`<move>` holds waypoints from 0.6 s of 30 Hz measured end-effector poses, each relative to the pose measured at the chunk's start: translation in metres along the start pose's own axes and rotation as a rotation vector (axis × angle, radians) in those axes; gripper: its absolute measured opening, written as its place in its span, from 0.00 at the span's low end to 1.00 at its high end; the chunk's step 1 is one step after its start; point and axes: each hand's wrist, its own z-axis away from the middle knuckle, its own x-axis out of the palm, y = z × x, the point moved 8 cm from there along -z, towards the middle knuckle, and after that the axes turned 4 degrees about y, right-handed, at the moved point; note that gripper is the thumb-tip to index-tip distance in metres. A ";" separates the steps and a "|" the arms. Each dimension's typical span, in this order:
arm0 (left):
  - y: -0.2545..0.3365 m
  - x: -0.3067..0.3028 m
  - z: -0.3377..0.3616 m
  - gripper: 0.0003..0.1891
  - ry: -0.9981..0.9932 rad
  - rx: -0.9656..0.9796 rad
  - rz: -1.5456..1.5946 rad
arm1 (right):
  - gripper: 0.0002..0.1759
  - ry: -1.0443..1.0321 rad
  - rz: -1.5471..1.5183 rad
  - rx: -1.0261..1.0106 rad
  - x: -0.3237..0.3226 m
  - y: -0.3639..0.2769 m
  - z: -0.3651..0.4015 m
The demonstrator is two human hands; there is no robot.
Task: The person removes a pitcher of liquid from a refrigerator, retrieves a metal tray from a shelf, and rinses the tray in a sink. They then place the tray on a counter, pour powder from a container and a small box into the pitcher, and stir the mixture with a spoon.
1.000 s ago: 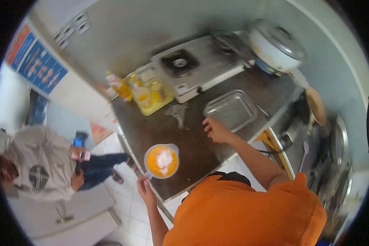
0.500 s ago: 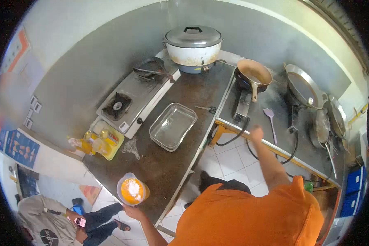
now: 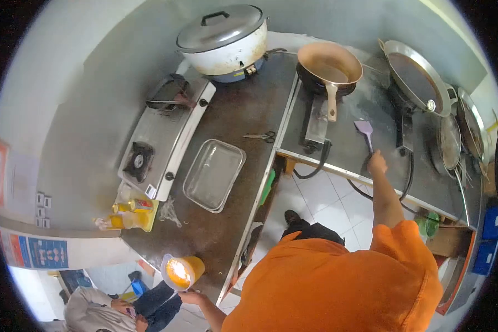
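In the head view my left hand (image 3: 192, 297) is closed at the handle side of a clear plastic jug (image 3: 195, 267). The jug holds an orange liquid with a heap of white powder on top, and it leans slightly near the counter's front corner. My right hand (image 3: 377, 162) is closed round the handle of a purple spatula (image 3: 364, 128), whose head points away from me over the right counter. The lower handle is hidden by my fingers. Beyond the spatula, a copper-coloured frying pan (image 3: 329, 62) sits on a burner.
A glass baking dish (image 3: 214, 176) and scissors (image 3: 263, 136) lie on the left counter (image 3: 249, 105). Behind are a gas stove (image 3: 159, 144) and a large rice cooker (image 3: 225, 58). A yellow tray (image 3: 150, 218) holds packets. Wide pans (image 3: 415, 74) stand at right. Another person (image 3: 94, 310) sits at lower left.
My right hand has reached forward and right and closed on the spatula handle. The jug, still in my left hand, has tilted. The whole view has shifted.
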 end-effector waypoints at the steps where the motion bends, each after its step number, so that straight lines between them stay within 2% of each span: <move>1: 0.001 -0.001 0.002 0.17 -0.018 0.064 -0.048 | 0.17 -0.011 -0.041 0.015 -0.004 -0.013 0.003; 2: 0.002 -0.004 0.003 0.17 -0.030 0.126 -0.093 | 0.16 -0.015 -0.100 0.023 -0.010 -0.025 0.012; 3: 0.015 0.000 0.012 0.18 -0.063 0.270 -0.277 | 0.16 -0.018 -0.161 0.030 -0.016 -0.031 0.026; 4: 0.006 -0.005 0.008 0.18 -0.056 0.213 -0.217 | 0.16 -0.020 -0.219 0.041 -0.018 -0.029 0.040; 6: -0.013 -0.008 -0.006 0.18 -0.054 0.096 -0.090 | 0.17 0.159 -0.489 -0.118 0.014 -0.019 0.075; 7: -0.021 -0.008 -0.010 0.18 -0.054 0.023 -0.039 | 0.18 0.121 -0.577 -0.189 0.029 -0.016 0.098; 8: -0.018 -0.006 -0.014 0.19 -0.066 0.149 -0.229 | 0.19 0.075 -0.665 -0.267 0.036 -0.026 0.124; 10: -0.023 -0.009 -0.030 0.20 -0.052 0.384 -0.619 | 0.22 -0.808 -1.157 0.158 0.001 -0.089 0.221; 11: -0.033 -0.010 -0.036 0.20 -0.109 0.382 -0.429 | 0.22 -1.018 -1.206 0.135 -0.018 -0.121 0.257; 12: -0.034 -0.012 -0.040 0.19 -0.121 0.411 -0.394 | 0.23 -1.244 -1.233 0.107 -0.035 -0.155 0.296; 15: -0.034 0.000 -0.050 0.19 -0.118 0.666 -0.460 | 0.24 -1.546 -1.039 -0.183 -0.096 -0.246 0.388; 16: -0.037 -0.001 -0.051 0.19 -0.058 0.798 -0.450 | 0.24 -1.664 -0.947 -0.288 -0.111 -0.271 0.416; 17: -0.031 0.014 -0.048 0.16 -0.303 0.670 -0.489 | 0.22 -1.742 -0.843 -0.391 -0.120 -0.292 0.441; 18: -0.037 0.004 -0.044 0.15 -0.049 0.656 -0.336 | 0.21 -1.818 -0.731 -0.499 -0.127 -0.312 0.467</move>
